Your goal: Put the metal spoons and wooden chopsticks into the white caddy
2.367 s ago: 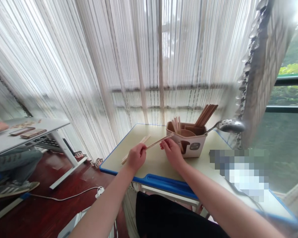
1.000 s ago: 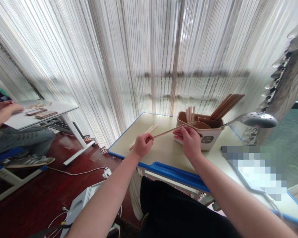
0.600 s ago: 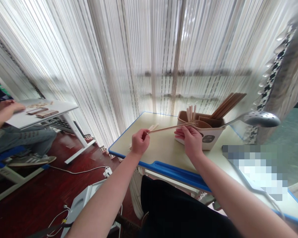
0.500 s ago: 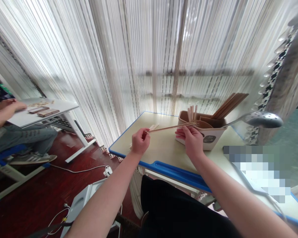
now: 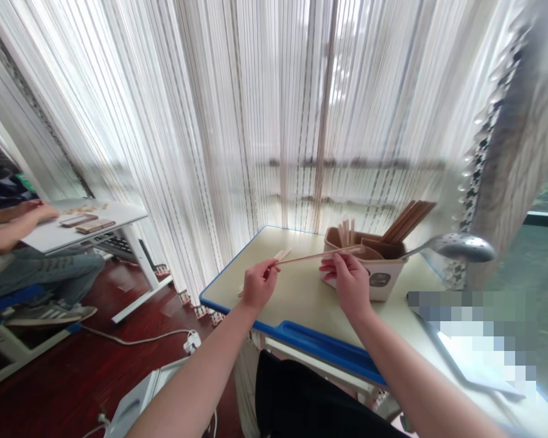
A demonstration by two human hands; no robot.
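My left hand [image 5: 258, 284] pinches the near end of a long pale chopstick [image 5: 308, 257] above the beige, blue-edged table [image 5: 301, 296]. My right hand [image 5: 349, 281] grips the same chopstick near its far end, right in front of the beige utensil holder [image 5: 380, 277]. The chopstick's tip reaches over the holder's rim. The holder contains pale chopsticks [image 5: 346, 232], dark brown chopsticks [image 5: 410, 220] and a metal slotted ladle [image 5: 461, 246] sticking out to the right. More pale chopsticks [image 5: 281, 255] lie on the table behind my left hand.
String curtains [image 5: 237, 121] hang behind the table. At far left another person [image 5: 22, 255] sits at a white table [image 5: 80, 222]. A white cable [image 5: 141, 339] runs over the dark red floor. A blurred-out patch [image 5: 475, 334] covers the table's right part.
Both hands keep hold of the chopstick; it has levelled from a slant and its tip now lies over the holder's rim. The camera view has shifted slightly.
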